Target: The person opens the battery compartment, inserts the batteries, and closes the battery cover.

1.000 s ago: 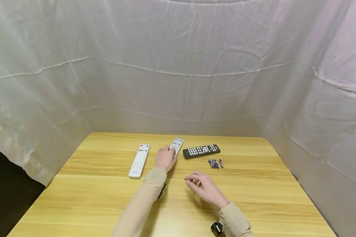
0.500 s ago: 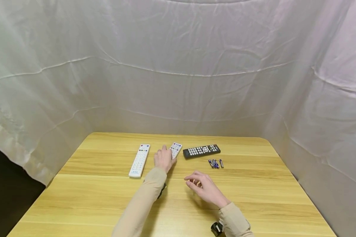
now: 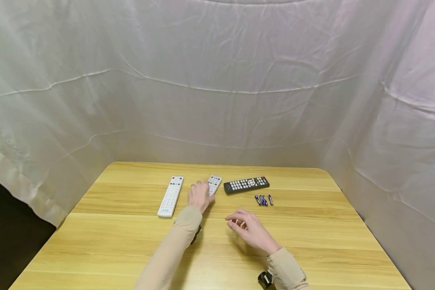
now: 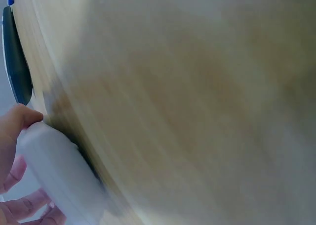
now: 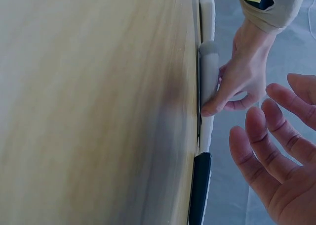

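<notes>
My left hand (image 3: pixel 199 196) grips a white remote control (image 3: pixel 214 183) at mid-table, covering its near part. In the left wrist view the thumb presses one end of that white remote (image 4: pixel 61 173), and the fingers lie along its far side. My right hand (image 3: pixel 251 230) hovers over the table, nearer to me, fingers loosely bent and holding nothing. Its spread fingertips also show in the right wrist view. A black remote control (image 3: pixel 246 185) lies right of the held one. Several blue-and-silver batteries (image 3: pixel 270 200) lie in front of the black remote.
Another, longer white remote control (image 3: pixel 170 196) lies left of my left hand, buttons up. The wooden table (image 3: pixel 105 237) has rounded far corners. Pale curtains (image 3: pixel 232 112) hang behind it and along both sides.
The left hand has drawn the middle white remote a little toward me and slightly left. Its fingers, stretched over the remote before, are now drawn in. The right hand stays in place.
</notes>
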Demonstrator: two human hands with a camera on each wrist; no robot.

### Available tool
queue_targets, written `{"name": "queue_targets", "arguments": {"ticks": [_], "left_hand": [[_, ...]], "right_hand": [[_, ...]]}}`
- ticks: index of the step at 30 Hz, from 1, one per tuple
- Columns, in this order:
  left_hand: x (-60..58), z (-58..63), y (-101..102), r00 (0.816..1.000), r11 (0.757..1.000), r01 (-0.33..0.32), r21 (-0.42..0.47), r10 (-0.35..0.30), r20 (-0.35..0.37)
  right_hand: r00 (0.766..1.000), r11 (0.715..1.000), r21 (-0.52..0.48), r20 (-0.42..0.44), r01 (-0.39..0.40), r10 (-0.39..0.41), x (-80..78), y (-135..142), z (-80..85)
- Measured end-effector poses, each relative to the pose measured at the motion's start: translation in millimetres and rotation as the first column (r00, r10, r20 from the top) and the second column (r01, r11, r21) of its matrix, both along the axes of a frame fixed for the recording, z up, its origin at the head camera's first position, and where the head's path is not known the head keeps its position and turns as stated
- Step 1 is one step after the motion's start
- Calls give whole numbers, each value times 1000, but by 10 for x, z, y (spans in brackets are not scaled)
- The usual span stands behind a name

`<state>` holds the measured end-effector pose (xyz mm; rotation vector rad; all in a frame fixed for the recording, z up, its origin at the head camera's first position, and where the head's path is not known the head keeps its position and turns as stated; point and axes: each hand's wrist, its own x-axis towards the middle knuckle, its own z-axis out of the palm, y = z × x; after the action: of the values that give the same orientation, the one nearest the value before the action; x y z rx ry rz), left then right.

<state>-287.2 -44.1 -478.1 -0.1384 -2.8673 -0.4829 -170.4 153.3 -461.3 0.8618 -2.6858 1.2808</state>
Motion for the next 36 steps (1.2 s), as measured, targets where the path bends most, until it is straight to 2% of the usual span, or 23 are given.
{"name": "queue_targets", "arguments": {"ticks": [5,11,18,28,31,32,34,36], "left_hand": [[29,-18,-38,998,998,34,56,-31,-63],[85,4,-46,996,983,58,172,-44,-84],[141,87,-23,998,930,49,365,-34,-47],[216,190,-14,998,847,21,532,-53,45],[236,218,-36,995,811,19,585,-73,69],[239,226,-43,993,790,14,613,-83,84],[246,233,-68,984,722,5,692,-127,125],[251,235,-93,969,630,-18,776,-180,169]], "right_hand": [[1000,1000,2,1,5,-5,-7,5,-8],[1000,1000,-1,-6,6,-6,-13,18,-14],[1000,1000,2,-20,5,-5,-13,20,-9],[1000,1000,0,-17,2,-2,-13,23,-8],[1000,1000,-3,-16,1,-1,-13,24,-8],[1000,1000,-3,-15,1,-1,-12,24,-8],[1000,1000,-5,-12,1,-1,-11,25,-8],[1000,1000,-5,-11,2,-2,-11,25,-7]]}}
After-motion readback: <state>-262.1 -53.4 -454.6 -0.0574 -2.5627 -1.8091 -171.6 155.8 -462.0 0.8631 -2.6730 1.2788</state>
